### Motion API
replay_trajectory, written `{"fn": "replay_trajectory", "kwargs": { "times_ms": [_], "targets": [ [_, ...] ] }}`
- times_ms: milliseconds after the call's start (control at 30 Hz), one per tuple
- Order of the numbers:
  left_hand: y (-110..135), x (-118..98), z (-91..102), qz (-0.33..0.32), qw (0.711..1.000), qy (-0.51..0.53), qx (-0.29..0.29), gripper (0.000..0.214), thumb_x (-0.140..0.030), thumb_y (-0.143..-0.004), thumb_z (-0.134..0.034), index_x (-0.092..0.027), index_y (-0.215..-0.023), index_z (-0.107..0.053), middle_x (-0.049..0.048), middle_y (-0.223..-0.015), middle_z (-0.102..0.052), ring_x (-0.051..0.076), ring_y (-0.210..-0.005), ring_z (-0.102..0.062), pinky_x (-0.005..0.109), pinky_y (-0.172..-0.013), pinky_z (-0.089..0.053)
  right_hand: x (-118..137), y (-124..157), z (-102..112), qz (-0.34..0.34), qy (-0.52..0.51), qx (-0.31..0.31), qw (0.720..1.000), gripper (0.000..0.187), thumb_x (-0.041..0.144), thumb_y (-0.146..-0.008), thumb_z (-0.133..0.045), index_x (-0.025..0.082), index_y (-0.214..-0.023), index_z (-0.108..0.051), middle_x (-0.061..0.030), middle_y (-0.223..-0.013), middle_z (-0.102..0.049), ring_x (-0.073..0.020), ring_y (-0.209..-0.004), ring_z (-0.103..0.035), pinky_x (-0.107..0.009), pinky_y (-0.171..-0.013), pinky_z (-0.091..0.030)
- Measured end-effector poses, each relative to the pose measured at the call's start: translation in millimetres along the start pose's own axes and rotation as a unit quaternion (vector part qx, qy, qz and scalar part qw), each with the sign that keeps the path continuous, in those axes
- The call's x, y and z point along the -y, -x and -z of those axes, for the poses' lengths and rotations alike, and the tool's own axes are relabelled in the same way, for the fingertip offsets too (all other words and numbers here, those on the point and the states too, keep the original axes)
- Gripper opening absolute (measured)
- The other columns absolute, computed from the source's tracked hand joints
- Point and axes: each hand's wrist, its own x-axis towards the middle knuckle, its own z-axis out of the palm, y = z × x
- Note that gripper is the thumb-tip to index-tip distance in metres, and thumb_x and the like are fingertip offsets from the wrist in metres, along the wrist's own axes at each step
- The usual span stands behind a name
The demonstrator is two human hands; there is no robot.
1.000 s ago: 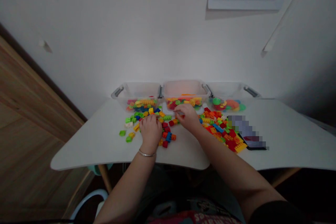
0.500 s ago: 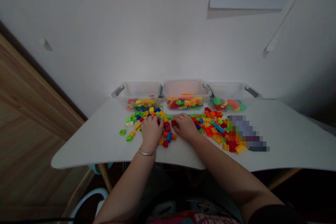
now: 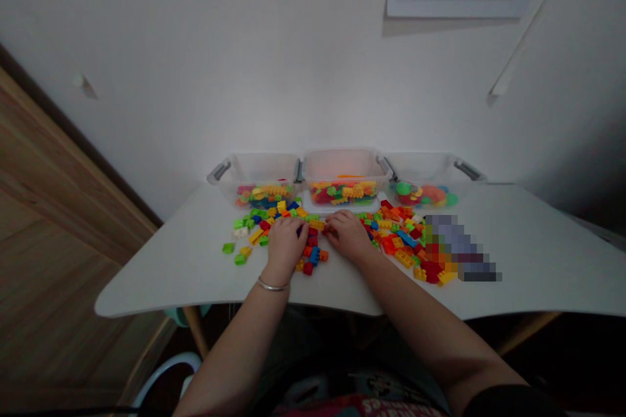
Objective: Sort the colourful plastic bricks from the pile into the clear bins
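Loose plastic building bricks in red, orange, yellow, green and blue lie in two spreads across the white table [image 3: 161,267]. My left hand [image 3: 287,247], with a silver bracelet [image 3: 272,285] on its wrist, rests among the left spread, its curled fingers hiding the bricks beneath. My right hand [image 3: 348,236] lies just to its right, with fingertips at a red brick [image 3: 326,230]. The hands nearly touch. I cannot tell whether either hand holds a brick.
Several-coloured pieces fill three clear plastic bins with grey handles [image 3: 254,176] [image 3: 343,169] [image 3: 425,172] along the wall. A pixelated patch [image 3: 460,247] covers part of the table at right. A wooden panel [image 3: 59,241] stands at left.
My hands have drawn closer together, mainly through my left hand moving slightly right. The right hand has stayed at about the same place.
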Motion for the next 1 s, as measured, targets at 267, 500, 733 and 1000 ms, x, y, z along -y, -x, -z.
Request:
{"fn": "replay_trajectory", "kwargs": {
  "times_ms": [267, 500, 733, 1000],
  "targets": [
    [0, -1, 1.9, -0.014, 1.0, 0.027, -0.008, 0.024, -0.021, -0.089, -0.051, -0.019, -0.097, -0.074, 0.0065, -0.106, -0.073, 0.024, -0.101, -0.062, 0.04, -0.096, -0.046, -5, 3, 2, -0.056, -0.027, -0.058, 0.996, 0.007, 0.014, -0.076, -0.058, 0.021, -0.074, -0.059, -0.0059, -0.08, -0.064, -0.0226, -0.087, -0.055, -0.035, -0.083, -0.045],
    [0, -3, 1.6, -0.023, 1.0, 0.012, 0.003, 0.026, -0.021, -0.088, -0.054, -0.018, -0.105, -0.074, 0.0068, -0.114, -0.072, 0.026, -0.11, -0.059, 0.042, -0.102, -0.045, -8, 2, 1, -0.084, -0.08, -0.173, 0.978, 0.008, 0.019, -0.078, -0.055, 0.021, -0.085, -0.059, -0.007, -0.085, -0.065, -0.0226, -0.086, -0.058, -0.037, -0.081, -0.048],
    [2, -2, 3.8, -0.031, 0.999, 0.014, 0.023, 0.025, -0.022, -0.088, -0.053, -0.021, -0.103, -0.074, 0.0061, -0.113, -0.072, 0.025, -0.105, -0.061, 0.042, -0.097, -0.048, -18, -14, 19, -0.076, -0.116, -0.33, 0.934, 0.03, 0.025, -0.079, -0.057, 0.02, -0.109, -0.057, -0.0084, -0.096, -0.065, -0.0215, -0.084, -0.059, -0.04, -0.082, -0.051],
    [2, -4, 6.2, -0.024, 0.999, 0.011, 0.035, 0.026, -0.021, -0.088, -0.053, -0.019, -0.104, -0.073, 0.007, -0.114, -0.071, 0.026, -0.106, -0.061, 0.043, -0.097, -0.048, -32, -61, 75, -0.096, -0.152, -0.43, 0.885, 0.035, 0.03, -0.084, -0.055, 0.024, -0.119, -0.057, -0.0076, -0.107, -0.063, -0.0186, -0.089, -0.059, -0.035, -0.075, -0.051]
  ]
}}
